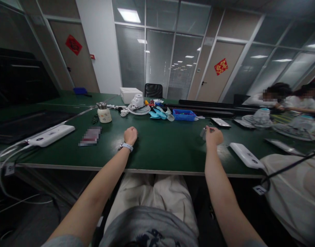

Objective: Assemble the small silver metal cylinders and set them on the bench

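Note:
My left hand (131, 136) rests on the green table as a closed fist, and nothing shows between its fingers. A watch (126, 147) with a pale strap is on that wrist. Over the right part of the table, my right hand (214, 136) is closed, thumb and fingers pinched at the upper end of a small silvery-grey piece (203, 134). Its exact kind is too blurred to tell. Beyond the hands lie several light-blue fan blades (160, 113), a white fan guard (139, 109) with a white fan body (137, 101) on it, and a blue tray (184, 115).
To the left stand a cream bottle (104, 114) and a white power bank (51, 135) with cables. A second white power bank (246, 155) lies right of my right hand. A white box (131, 95) is at the back. Other people sit at the far right.

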Available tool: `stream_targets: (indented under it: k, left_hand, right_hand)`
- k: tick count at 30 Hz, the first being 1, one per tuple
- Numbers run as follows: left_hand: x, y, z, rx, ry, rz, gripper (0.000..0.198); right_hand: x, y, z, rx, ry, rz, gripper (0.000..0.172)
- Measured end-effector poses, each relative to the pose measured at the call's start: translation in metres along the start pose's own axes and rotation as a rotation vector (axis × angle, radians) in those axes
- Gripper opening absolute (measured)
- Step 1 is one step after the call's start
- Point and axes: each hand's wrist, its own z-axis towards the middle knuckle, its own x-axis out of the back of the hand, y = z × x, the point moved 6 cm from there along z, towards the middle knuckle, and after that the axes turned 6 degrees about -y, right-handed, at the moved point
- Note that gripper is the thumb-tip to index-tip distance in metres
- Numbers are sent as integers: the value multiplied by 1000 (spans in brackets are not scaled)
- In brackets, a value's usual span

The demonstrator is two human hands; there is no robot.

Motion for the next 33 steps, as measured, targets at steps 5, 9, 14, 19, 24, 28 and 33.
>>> stream_targets:
  k: [5,9,14,19,24,28,33]
  left_hand:
    - [0,1,0,-16,-6,22,25]
    - [-1,1,0,-7,-13,22,24]
    - [1,2,-2,9,-13,4,24]
    - [1,3,-4,0,-18,7,26]
    - [2,5,-5,-11,-23,9,26]
    - [3,6,-6,4,-27,15,26]
    - [1,5,-5,3,-45,40,27]
  right_hand:
    - [-4,18,4,-170,-64,-9,27]
    - [-8,19,5,-181,-80,-4,27]
    - [-6,18,4,-141,-15,30,30]
    - [-8,19,3,-172,-62,49,30]
    - [-7,19,3,-166,-35,93,32]
    - [-11,20,4,-178,-57,116,32]
    - [-15,25,6,-215,-67,117,31]
